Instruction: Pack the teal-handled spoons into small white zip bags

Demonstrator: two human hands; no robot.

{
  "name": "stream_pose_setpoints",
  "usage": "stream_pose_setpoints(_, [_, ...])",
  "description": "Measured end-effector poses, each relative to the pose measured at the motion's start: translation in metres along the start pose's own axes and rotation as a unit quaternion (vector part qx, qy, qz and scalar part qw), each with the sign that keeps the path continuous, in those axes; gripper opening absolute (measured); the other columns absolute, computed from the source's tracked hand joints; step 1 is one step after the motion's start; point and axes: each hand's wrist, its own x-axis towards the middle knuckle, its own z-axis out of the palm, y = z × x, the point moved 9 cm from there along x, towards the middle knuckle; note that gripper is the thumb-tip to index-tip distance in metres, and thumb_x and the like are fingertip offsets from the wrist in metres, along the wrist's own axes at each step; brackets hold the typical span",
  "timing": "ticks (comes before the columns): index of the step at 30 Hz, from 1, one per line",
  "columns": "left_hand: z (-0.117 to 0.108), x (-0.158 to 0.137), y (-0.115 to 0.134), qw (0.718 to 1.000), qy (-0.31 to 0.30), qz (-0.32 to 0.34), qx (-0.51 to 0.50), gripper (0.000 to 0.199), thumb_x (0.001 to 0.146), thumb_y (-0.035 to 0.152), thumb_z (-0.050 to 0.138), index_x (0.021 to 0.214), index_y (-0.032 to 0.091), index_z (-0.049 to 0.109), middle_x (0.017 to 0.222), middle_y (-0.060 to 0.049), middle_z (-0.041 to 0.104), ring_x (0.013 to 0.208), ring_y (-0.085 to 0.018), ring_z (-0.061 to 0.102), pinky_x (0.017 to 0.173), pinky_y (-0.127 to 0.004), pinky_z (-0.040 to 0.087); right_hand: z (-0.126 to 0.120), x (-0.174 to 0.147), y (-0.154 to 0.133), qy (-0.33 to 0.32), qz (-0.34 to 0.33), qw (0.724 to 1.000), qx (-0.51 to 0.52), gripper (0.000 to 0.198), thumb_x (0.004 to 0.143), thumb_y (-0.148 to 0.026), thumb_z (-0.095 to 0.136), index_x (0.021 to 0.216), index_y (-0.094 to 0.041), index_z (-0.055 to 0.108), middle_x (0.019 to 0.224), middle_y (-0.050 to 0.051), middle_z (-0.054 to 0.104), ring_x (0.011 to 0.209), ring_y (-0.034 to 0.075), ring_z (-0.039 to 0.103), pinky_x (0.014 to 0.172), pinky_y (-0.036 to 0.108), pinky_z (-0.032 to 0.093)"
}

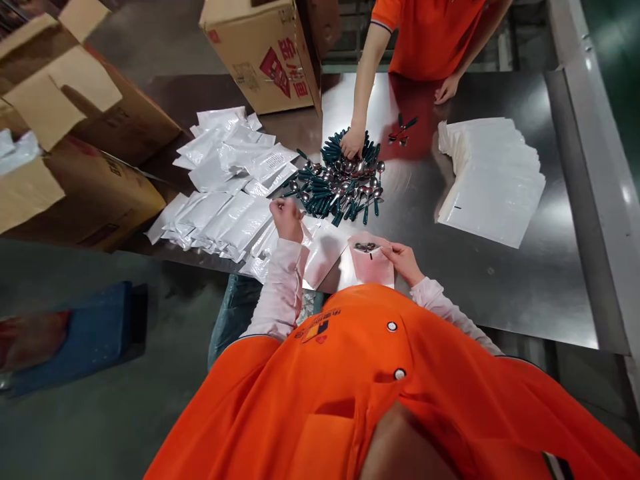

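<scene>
My right hand [405, 262] pinches the right edge of a small white mailing bag [373, 268], whose mouth gapes and shows several metal spoon bowls [367, 247] inside. My left hand [287, 220] is closed, with its fingers curled, at the left edge of a pile of green-handled spoons [325, 190]; whatever is in its fingers is hidden. Beneath and beside that hand lie flat white bags [323, 250]. Across the table, a co-worker's hand [353, 141] reaches into the same pile.
Filled white packets [220, 220] are heaped at the left. A fanned stack of flat white bags [493, 180] lies at the right of the metal table [555, 287]. A few spoons [403, 130] lie apart near the co-worker. Cardboard boxes [265, 60] stand at the back and left.
</scene>
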Motion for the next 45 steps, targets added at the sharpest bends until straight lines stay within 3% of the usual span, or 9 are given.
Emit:
stream_pose_setpoints(2, [0.02, -0.017, -0.015, 0.999, -0.05, -0.011, -0.005, 0.051, 0.107, 0.054, 0.042, 0.142, 0.018, 0.05, 0.083, -0.001, 0.065, 0.084, -0.011, 0.062, 0.08, -0.029, 0.053, -0.002, 0.0, 0.002, -0.002, -0.001, 1.0, -0.001, 0.056, 0.068, -0.074, 0.07, 0.061, -0.019, 0.058, 0.06, 0.001, 0.054, 0.063, 0.015, 0.045, 0.059, 0.029, 0.039])
stream_pose_setpoints(4, [0.067, -0.047, -0.032, 0.986, -0.16, -0.033, -0.017, 0.054, 0.092, 0.054, 0.069, 0.126, 0.011, 0.064, 0.075, -0.001, 0.066, 0.074, -0.013, 0.062, 0.074, -0.029, 0.054, -0.005, -0.001, 0.001, -0.003, -0.003, 1.0, -0.008, 0.055, 0.068, -0.073, 0.071, 0.061, -0.019, 0.058, 0.06, 0.001, 0.055, 0.062, 0.015, 0.046, 0.059, 0.029, 0.04])
stream_pose_setpoints(8, [0.13, -0.095, -0.04, 0.951, -0.3, -0.022, -0.071, 0.035, 0.091, 0.044, 0.07, 0.095, 0.01, 0.076, 0.087, -0.009, 0.075, 0.084, -0.018, 0.069, 0.079, -0.031, 0.056, -0.019, -0.013, -0.009, -0.002, -0.014, 0.999, -0.044, 0.051, 0.069, -0.07, 0.072, 0.059, -0.02, 0.065, 0.063, 0.005, 0.064, 0.065, 0.021, 0.057, 0.062, 0.034, 0.049])
stream_pose_setpoints(14, [0.123, -0.109, -0.007, 0.912, -0.363, 0.163, -0.095, 0.043, 0.084, 0.056, 0.074, 0.095, 0.015, 0.083, 0.11, -0.015, 0.076, 0.103, -0.023, 0.071, 0.094, -0.033, 0.056, -0.032, -0.038, -0.034, 0.007, -0.099, 0.994, -0.037, 0.042, 0.081, -0.06, 0.071, 0.1, -0.025, 0.084, 0.118, 0.008, 0.077, 0.116, 0.032, 0.07, 0.105, 0.046, 0.054])
stream_pose_setpoints(25, [0.091, -0.088, 0.042, 0.909, -0.292, 0.299, -0.006, 0.069, 0.096, 0.074, 0.045, 0.103, 0.016, 0.083, 0.108, -0.018, 0.078, 0.103, -0.024, 0.073, 0.098, -0.039, 0.055, -0.038, -0.038, -0.072, 0.021, -0.206, 0.974, -0.092, 0.037, 0.09, -0.058, 0.064, 0.102, -0.028, 0.084, 0.126, 0.008, 0.075, 0.118, 0.028, 0.07, 0.108, 0.045, 0.054])
stream_pose_setpoints(30, [0.073, -0.066, 0.075, 0.918, -0.259, 0.296, -0.044, 0.072, 0.09, 0.082, 0.05, 0.092, 0.018, 0.084, 0.105, -0.014, 0.079, 0.101, -0.024, 0.073, 0.093, -0.036, 0.055, -0.047, -0.027, -0.126, 0.05, -0.305, 0.943, -0.125, 0.034, 0.094, -0.051, 0.062, 0.1, -0.026, 0.084, 0.119, 0.01, 0.077, 0.111, 0.027, 0.072, 0.102, 0.043, 0.056])
stream_pose_setpoints(34, [0.065, -0.05, 0.086, 0.925, -0.264, 0.259, -0.093, 0.065, 0.087, 0.071, 0.064, 0.099, 0.011, 0.084, 0.084, -0.012, 0.078, 0.063, -0.015, 0.064, 0.059, -0.027, 0.05, -0.055, -0.006, -0.138, 0.077, -0.28, 0.951, -0.11, 0.03, 0.089, -0.047, 0.067, 0.092, -0.021, 0.083, 0.091, 0.006, 0.079, 0.087, 0.024, 0.073, 0.082, 0.037, 0.06])
stream_pose_setpoints(37, [0.07, -0.035, 0.069, 0.935, -0.285, 0.172, -0.126, 0.06, 0.077, 0.062, 0.079, 0.101, 0.007, 0.083, 0.068, -0.007, 0.072, 0.047, -0.009, 0.048, 0.046, -0.024, 0.038, -0.06, 0.01, -0.125, 0.093, -0.231, 0.961, -0.116, 0.026, 0.083, -0.039, 0.067, 0.083, -0.017, 0.082, 0.076, 0.003, 0.076, 0.076, 0.022, 0.07, 0.071, 0.033, 0.057])
stream_pose_setpoints(45, [0.12, -0.033, 0.003, 0.92, -0.328, 0.065, -0.204, 0.055, 0.051, 0.053, 0.092, 0.086, 0.012, 0.084, 0.092, -0.013, 0.079, 0.086, -0.024, 0.072, 0.079, -0.034, 0.056, -0.052, 0.032, -0.049, 0.028, -0.115, 0.99, -0.077, 0.029, 0.07, -0.036, 0.072, 0.089, -0.017, 0.082, 0.089, 0.007, 0.08, 0.084, 0.024, 0.073, 0.079, 0.036, 0.059])
